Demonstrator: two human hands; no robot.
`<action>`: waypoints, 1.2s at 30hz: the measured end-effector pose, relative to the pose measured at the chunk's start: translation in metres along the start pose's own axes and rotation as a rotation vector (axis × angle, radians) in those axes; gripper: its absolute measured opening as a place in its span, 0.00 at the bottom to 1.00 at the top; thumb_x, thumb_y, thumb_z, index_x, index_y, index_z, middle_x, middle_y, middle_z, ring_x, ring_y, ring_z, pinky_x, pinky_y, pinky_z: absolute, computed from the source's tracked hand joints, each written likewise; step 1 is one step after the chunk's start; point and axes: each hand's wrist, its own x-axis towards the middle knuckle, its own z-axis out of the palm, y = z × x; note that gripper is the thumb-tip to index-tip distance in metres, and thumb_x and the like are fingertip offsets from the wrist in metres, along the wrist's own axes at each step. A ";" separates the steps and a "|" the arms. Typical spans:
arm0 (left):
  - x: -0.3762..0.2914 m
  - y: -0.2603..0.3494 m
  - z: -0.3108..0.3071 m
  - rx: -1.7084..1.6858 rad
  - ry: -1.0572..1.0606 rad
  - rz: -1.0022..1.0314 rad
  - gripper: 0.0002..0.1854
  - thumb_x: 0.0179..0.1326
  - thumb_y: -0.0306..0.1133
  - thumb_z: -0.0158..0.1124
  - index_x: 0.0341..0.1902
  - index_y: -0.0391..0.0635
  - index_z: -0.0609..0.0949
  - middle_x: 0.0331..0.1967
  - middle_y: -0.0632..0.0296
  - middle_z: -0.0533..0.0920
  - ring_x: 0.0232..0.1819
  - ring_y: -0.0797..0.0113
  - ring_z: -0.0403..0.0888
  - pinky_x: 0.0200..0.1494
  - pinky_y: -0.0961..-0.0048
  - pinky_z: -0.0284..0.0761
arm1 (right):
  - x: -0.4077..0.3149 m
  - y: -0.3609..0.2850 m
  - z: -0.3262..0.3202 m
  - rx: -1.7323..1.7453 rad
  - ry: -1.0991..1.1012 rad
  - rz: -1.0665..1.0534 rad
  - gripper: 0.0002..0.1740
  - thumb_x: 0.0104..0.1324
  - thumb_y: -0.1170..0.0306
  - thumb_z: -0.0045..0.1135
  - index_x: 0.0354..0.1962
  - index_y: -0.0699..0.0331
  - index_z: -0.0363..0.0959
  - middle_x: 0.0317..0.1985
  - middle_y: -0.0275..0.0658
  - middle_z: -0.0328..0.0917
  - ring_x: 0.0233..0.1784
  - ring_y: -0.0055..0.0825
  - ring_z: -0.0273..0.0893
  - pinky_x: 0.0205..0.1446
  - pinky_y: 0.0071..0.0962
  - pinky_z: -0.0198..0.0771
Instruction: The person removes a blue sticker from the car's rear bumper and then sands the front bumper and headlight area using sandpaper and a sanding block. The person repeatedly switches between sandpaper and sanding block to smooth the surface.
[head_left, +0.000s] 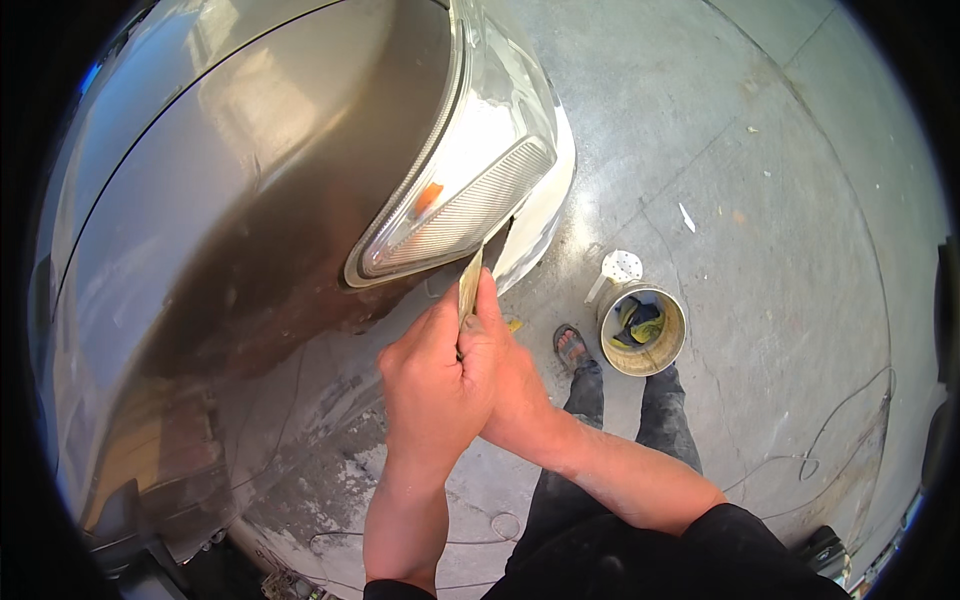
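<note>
Both hands are pressed together just below the headlight (495, 176) of a dark, glossy car. Between them stands a thin yellowish flat piece (470, 285), seen almost edge-on; its exact kind cannot be told. My left hand (427, 375) grips it from the left, and my right hand (514, 382) from the right, partly hidden by the left. The piece's upper tip reaches the lower edge of the headlight, by the gap to the pale bumper (536, 247). Whether the tip touches the car is unclear. Left of the hands is the dark fender (300, 202).
On the concrete floor (765, 225) stands a metal bucket (679, 330) with dark and yellow pieces in it. Beside it lies a white perforated scoop (621, 266). A thin cable (806, 457) loops across the floor at right. My sandalled foot (571, 346) is near the bucket.
</note>
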 end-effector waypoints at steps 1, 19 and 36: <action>0.001 0.000 0.001 -0.034 0.019 0.035 0.12 0.57 0.19 0.55 0.42 0.33 0.83 0.21 0.53 0.76 0.20 0.69 0.71 0.27 0.70 0.71 | 0.001 0.002 0.000 0.011 0.032 -0.031 0.57 0.65 0.68 0.60 0.76 0.79 0.26 0.67 0.66 0.62 0.61 0.64 0.73 0.58 0.47 0.75; -0.114 -0.025 -0.044 0.006 0.013 -0.232 0.11 0.60 0.21 0.58 0.43 0.33 0.85 0.21 0.52 0.81 0.19 0.65 0.79 0.25 0.69 0.72 | 0.053 0.019 -0.038 -0.086 0.517 -0.295 0.12 0.63 0.76 0.68 0.44 0.67 0.77 0.33 0.43 0.81 0.29 0.34 0.81 0.33 0.30 0.76; -0.170 -0.044 -0.029 -0.106 -0.043 -0.433 0.06 0.63 0.21 0.56 0.33 0.33 0.81 0.16 0.66 0.73 0.22 0.84 0.66 0.25 0.78 0.64 | 0.069 0.035 -0.044 -0.298 0.688 -0.480 0.06 0.57 0.79 0.66 0.30 0.64 0.75 0.22 0.40 0.74 0.21 0.35 0.74 0.25 0.32 0.68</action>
